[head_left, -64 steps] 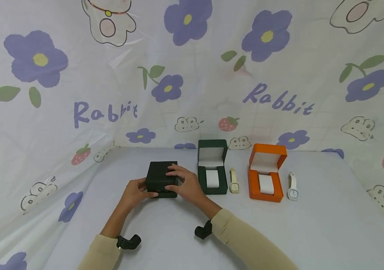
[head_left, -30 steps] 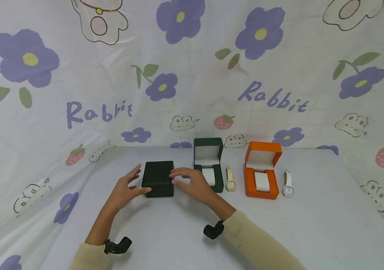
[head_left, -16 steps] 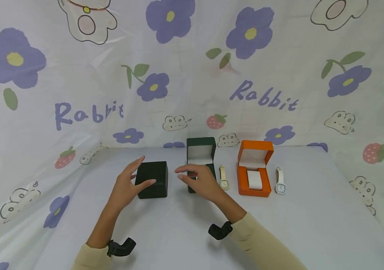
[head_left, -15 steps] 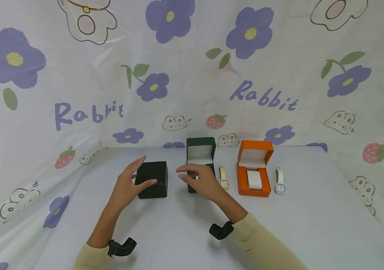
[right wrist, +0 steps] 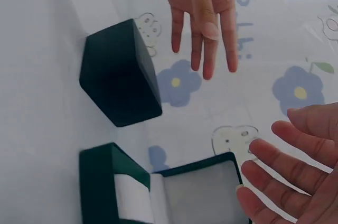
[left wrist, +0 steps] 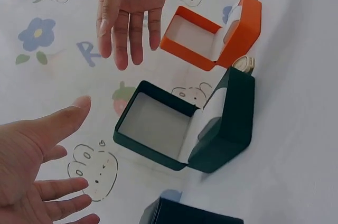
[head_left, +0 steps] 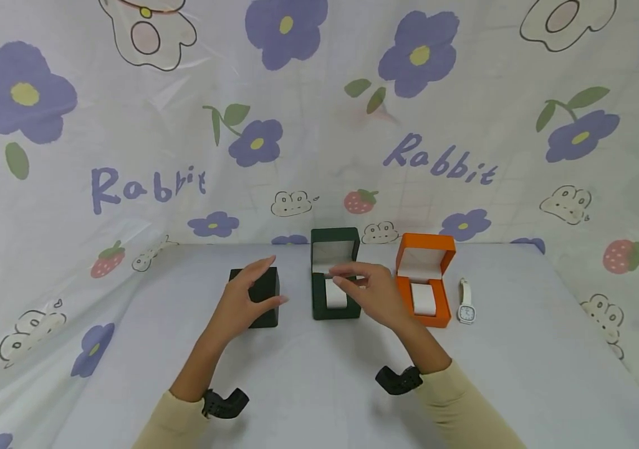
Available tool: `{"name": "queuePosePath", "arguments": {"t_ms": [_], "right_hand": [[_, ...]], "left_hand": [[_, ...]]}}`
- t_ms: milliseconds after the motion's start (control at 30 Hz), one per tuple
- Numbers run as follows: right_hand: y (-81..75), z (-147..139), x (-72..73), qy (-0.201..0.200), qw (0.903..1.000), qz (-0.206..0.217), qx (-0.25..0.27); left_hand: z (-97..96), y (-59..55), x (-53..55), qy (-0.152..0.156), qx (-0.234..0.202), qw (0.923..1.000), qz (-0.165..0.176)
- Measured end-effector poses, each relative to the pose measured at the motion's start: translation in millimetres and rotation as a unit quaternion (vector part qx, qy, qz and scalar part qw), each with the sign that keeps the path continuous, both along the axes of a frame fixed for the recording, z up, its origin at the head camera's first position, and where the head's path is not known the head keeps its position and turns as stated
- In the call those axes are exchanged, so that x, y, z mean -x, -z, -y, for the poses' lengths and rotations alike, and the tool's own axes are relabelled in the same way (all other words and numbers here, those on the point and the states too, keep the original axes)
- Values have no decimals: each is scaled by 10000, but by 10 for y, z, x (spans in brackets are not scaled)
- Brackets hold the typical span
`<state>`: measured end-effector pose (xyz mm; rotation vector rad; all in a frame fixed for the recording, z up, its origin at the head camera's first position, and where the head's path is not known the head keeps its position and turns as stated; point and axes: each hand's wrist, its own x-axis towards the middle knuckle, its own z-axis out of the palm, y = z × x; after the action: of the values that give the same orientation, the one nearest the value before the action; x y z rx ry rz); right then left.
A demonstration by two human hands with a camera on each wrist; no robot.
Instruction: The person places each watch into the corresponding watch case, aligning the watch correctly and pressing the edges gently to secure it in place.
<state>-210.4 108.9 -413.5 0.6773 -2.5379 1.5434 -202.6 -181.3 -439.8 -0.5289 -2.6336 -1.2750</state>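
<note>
My left hand (head_left: 237, 305) hovers in front of the closed dark green box (head_left: 265, 287), fingers spread and holding nothing, partly hiding it. My right hand (head_left: 378, 296) is over the right side of the open green watch box (head_left: 318, 302), its fingers extended above the white cushion (head_left: 335, 295) and apart from it. Both wrist views show the palms facing each other with nothing in them. A gold-coloured watch (left wrist: 243, 64) lies between the green and orange boxes in the left wrist view; in the head view my right hand hides it.
An open orange watch box (head_left: 441, 305) with a white cushion stands to the right. A white-strapped watch (head_left: 466, 312) lies beside it. The white table (head_left: 308, 386) meets a flower-patterned cloth (head_left: 319, 143) behind the boxes.
My hands have let go of the closed green box, which stays put. Both have moved right, the right hand from that box to over the open green box's right side.
</note>
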Motion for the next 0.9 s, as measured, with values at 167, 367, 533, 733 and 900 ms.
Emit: {"name": "queuePosePath", "arguments": {"t_ms": [167,367,533,733,900], "right_hand": [[-32,-192,-4,233,9994,264,58],[-7,-353,15,593,9978,308,-1],[51,-426,40,818,9962,265,-126],[168,-459,78,1076,9925,514,-284],[272,-457,105,1230,9882,856,-308]], "left_hand": [[-143,-3,26,98,134,9999,-29],[-312,39,103,381,227,9990,17],[-425,91,165,510,247,9983,127],[-530,172,232,659,347,9969,258],[-580,254,242,794,352,9957,309]]}}
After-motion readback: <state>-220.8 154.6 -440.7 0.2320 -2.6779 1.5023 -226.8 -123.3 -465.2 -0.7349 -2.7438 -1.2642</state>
